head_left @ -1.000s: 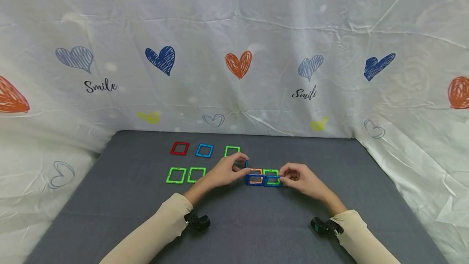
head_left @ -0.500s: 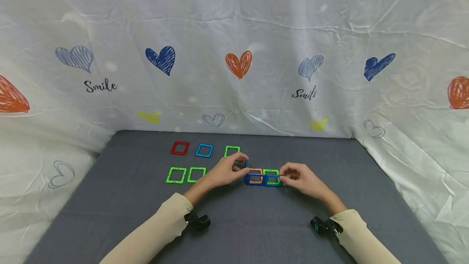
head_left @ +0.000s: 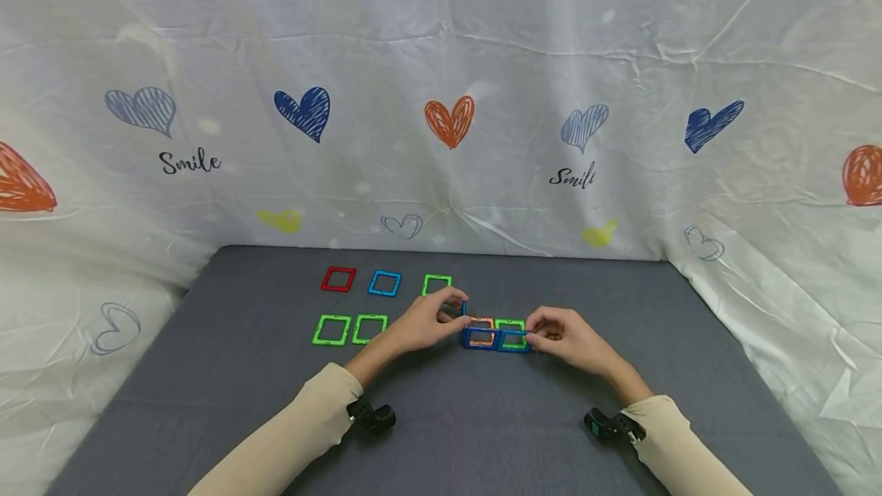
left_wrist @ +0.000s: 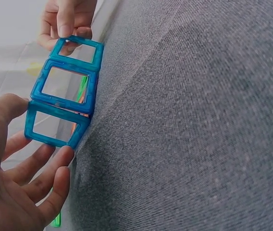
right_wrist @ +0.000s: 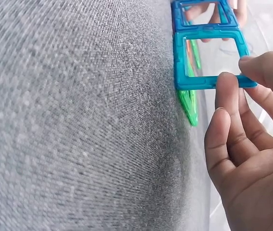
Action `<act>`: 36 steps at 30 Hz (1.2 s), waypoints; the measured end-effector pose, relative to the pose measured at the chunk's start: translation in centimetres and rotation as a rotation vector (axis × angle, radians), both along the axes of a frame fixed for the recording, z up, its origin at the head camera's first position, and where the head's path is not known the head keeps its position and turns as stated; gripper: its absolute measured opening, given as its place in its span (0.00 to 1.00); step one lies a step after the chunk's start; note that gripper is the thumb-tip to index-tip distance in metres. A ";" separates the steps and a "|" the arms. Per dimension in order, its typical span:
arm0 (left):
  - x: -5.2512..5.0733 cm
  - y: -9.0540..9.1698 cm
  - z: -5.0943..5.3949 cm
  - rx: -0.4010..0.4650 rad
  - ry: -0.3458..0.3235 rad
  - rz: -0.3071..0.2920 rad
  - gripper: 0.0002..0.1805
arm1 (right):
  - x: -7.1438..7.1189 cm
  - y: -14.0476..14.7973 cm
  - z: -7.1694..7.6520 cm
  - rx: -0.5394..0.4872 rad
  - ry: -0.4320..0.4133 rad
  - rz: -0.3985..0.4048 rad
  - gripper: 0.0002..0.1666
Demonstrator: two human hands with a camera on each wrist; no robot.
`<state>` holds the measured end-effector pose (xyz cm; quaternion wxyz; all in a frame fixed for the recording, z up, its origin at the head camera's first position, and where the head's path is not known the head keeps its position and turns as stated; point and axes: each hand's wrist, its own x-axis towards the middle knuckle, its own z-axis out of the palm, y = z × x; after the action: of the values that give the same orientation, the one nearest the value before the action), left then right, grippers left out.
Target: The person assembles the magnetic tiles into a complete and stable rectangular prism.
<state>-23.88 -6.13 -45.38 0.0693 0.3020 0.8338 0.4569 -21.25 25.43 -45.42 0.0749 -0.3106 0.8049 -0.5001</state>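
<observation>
Two blue square magnetic tiles stand upright side by side at the front of a small build. With thumb and fingers my left hand (head_left: pixel 426 321) holds a blue end tile (left_wrist: pixel 47 139), angled to the middle blue tile (left_wrist: pixel 59 103). My right hand (head_left: pixel 570 337) pinches the lighter blue tile (right_wrist: pixel 201 83) at the build's right end by its edge. Behind the blue row, an orange tile (head_left: pixel 480 320) and a green tile (head_left: pixel 510 321) lie low, partly hidden. My left fingers cover part of the far side in the head view.
On the grey table (head_left: pixel 448 419), a red tile (head_left: pixel 338 289), a blue tile (head_left: pixel 383 293) and a partly hidden green tile (head_left: pixel 437 276) lie at the back. Two more green tiles lie nearer, one being the left green tile (head_left: pixel 331 343). A white printed curtain (head_left: pixel 510 60) hangs behind.
</observation>
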 end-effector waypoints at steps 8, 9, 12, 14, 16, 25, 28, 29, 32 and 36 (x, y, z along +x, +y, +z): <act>-0.1 0.0 -0.1 -0.014 0.004 0.000 0.21 | -0.4 -0.8 0.5 0.073 0.101 -0.015 0.07; -0.1 0.0 -0.1 -0.014 0.005 0.001 0.21 | -0.5 -1.0 0.6 0.076 0.119 -0.014 0.07; 0.0 0.1 0.0 -0.014 -0.001 0.003 0.21 | -0.7 -1.7 0.9 0.074 0.166 -0.005 0.09; 0.1 0.1 0.1 -0.009 -0.005 0.002 0.21 | -0.8 -2.2 0.9 0.068 0.180 0.000 0.10; 0.2 0.1 0.2 -0.006 -0.005 0.001 0.21 | -0.9 -2.8 1.0 0.062 0.187 0.008 0.10; 0.1 0.2 0.1 -0.007 -0.001 -0.002 0.21 | -0.7 -5.3 2.0 0.080 0.200 0.029 0.07; 0.0 0.2 0.0 -0.008 -0.008 -0.004 0.22 | 0.0 -5.8 3.1 0.083 0.168 0.033 0.06; 0.1 0.2 0.0 -0.008 -0.009 -0.004 0.22 | 0.2 -5.9 3.4 0.086 0.157 0.035 0.06; 0.2 0.2 0.2 -0.010 -0.007 -0.005 0.22 | 0.6 -6.1 4.3 0.094 0.130 0.036 0.05; 0.1 0.2 0.1 -0.007 0.003 -0.005 0.22 | 0.9 -6.2 4.7 0.095 0.124 0.036 0.05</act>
<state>-23.74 -5.96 -45.24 0.0700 0.3045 0.8347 0.4534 -20.40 19.22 -40.74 0.0489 -0.3516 0.8251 -0.4396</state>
